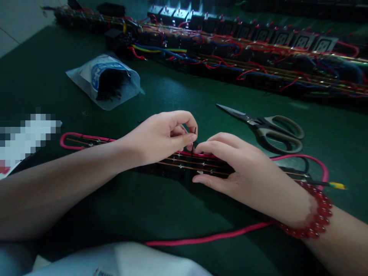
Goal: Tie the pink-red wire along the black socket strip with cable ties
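My left hand pinches a thin black cable tie between thumb and forefinger, above a long black power strip. The strip lies open, showing copper rails and metal contacts. Along its far side runs a pink-red sleeved cable, looped at both ends. My right hand spans the strip, thumb on the near side and fingers by the cable, close to the tie's lower part. The fingertips partly hide where the tie meets the cable. A red bead bracelet circles my right wrist.
Scissors with dark handles lie beyond my right hand. An opened plastic bag of black ties stands at the left back. Wired strips with sockets line the table's far side. Loose pink-red cable crosses the near side.
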A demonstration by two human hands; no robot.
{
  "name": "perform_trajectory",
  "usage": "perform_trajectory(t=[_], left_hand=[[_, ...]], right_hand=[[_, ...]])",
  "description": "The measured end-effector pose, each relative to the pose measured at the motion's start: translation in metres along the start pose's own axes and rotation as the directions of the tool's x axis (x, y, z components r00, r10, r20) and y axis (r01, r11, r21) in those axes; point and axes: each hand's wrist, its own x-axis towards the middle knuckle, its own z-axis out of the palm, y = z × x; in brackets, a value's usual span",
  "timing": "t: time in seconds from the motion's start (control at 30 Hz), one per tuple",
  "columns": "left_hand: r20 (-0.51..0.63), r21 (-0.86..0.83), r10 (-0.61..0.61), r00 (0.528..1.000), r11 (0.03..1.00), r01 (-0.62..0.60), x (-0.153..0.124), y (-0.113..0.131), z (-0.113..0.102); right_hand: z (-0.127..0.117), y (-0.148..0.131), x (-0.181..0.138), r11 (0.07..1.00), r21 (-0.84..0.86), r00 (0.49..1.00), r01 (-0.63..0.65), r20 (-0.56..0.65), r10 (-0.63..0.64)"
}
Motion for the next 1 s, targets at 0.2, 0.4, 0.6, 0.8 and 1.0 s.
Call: perform_trajectory(t=[0.2, 0.4, 0.6, 0.8, 1.0], left_hand=[[0.031, 0.014, -0.008, 0.999, 1.0, 0.008, -0.0006, 0.0009, -0.0007], [0.036, 0.052, 0.004, 0.999, 0.999, -0.006, -0.0025, 0.0041, -0.001], [0.043, 0.047, 0.006, 0.999, 0.999, -0.008, -0.0018, 0.0033, -0.0019], [0.038, 0.003, 0.028, 0.999, 1.0, -0.028, -0.0013, -0.0015, 0.0006], [-0.137, -0.018, 0.191, 0.972, 0.981, -0.195, -0.0022, -0.0023, -0.0028]], right_hand=[[-0.0008, -0.0004, -0.0002, 1.0, 0.003, 1.0, -0.016, 0.014, 0.016], [-0.0019, -0.0021, 0.0004, 1.0, -0.005, 1.0, -0.019, 0.023, 0.019], [-0.002, -0.0039, 0.0013, 0.999, -0.004, 0.999, -0.032, 0.042, 0.032], [0.0, -0.0011, 0.0003, 1.0, -0.004, 0.999, -0.013, 0.032, 0.013], [0.0005, -0.0017, 0.0001, 1.0, 0.008, 1.0, -0.008, 0.027, 0.008]])
